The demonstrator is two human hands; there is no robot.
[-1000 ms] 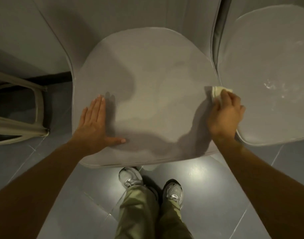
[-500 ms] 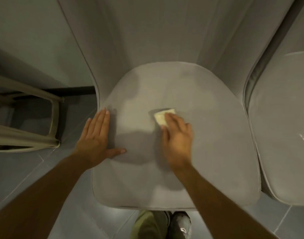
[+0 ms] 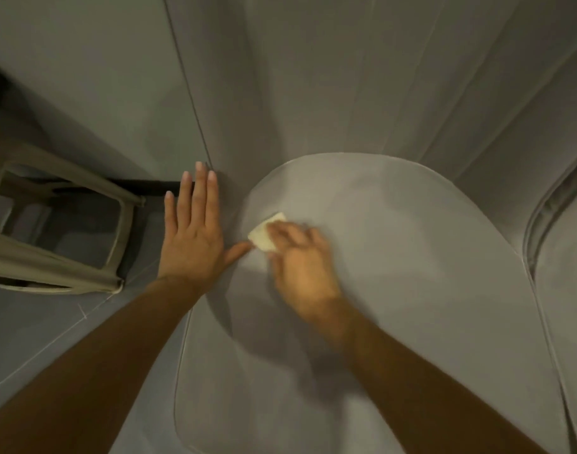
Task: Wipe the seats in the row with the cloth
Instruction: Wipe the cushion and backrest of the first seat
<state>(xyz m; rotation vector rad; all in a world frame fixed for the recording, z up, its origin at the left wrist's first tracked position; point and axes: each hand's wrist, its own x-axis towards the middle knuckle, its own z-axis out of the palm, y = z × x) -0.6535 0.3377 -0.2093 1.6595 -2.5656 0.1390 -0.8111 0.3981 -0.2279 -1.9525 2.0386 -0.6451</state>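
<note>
A grey cushioned seat [image 3: 395, 273] fills the middle of the view, its backrest [image 3: 329, 77] rising behind it. My right hand [image 3: 300, 267] presses a small folded cream cloth [image 3: 264, 235] onto the seat's left part; the hand is blurred with motion and covers most of the cloth. My left hand [image 3: 193, 231] lies flat with straight fingers at the seat's left edge, its thumb pointing at the cloth. A second grey seat [image 3: 568, 290] shows at the right edge.
A beige frame of a stool or chair [image 3: 67, 250] stands on the grey tiled floor [image 3: 35, 339] at the left. A narrow gap separates the two seats at the right.
My right hand has slid the cloth from the seat's right edge across to its left part. The view has tilted up toward the backrest, and my left hand sits further back along the edge.
</note>
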